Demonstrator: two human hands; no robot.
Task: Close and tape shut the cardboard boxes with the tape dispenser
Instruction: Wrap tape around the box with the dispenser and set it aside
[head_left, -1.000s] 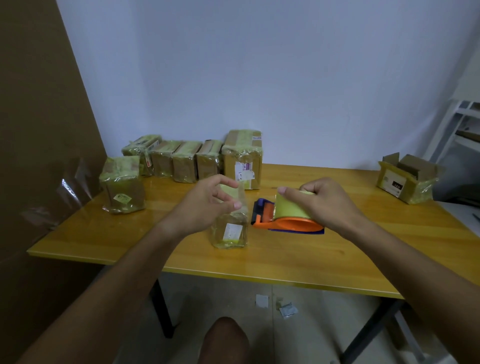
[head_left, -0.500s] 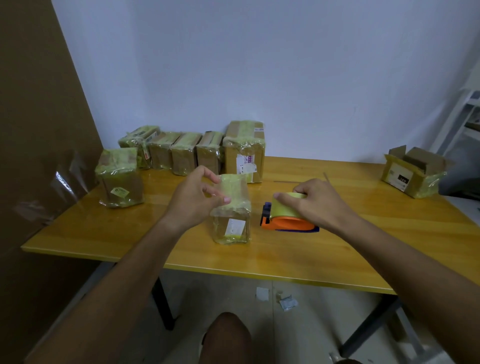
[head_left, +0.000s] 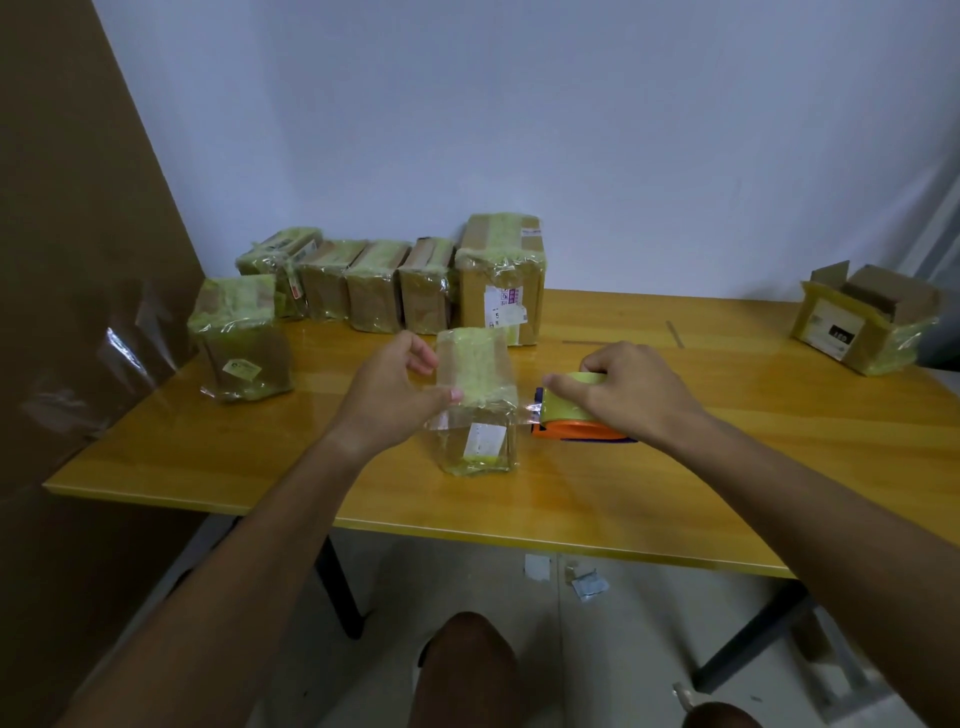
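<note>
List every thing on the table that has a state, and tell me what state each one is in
small box: upright, taped, held by left hand
tape dispenser: beside it, gripped by right hand
far-right box: flaps open
row of boxes: closed, taped
lone box: closed, taped

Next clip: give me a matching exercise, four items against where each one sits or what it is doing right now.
Items:
1. left hand
2. right hand
3. open box
4. tall taped box

States:
A. far right of the table
B. on the tape dispenser
C. back row, by the wall
D. holding the small box

Pairs: 1-D, 2-B, 3-A, 4-C
</note>
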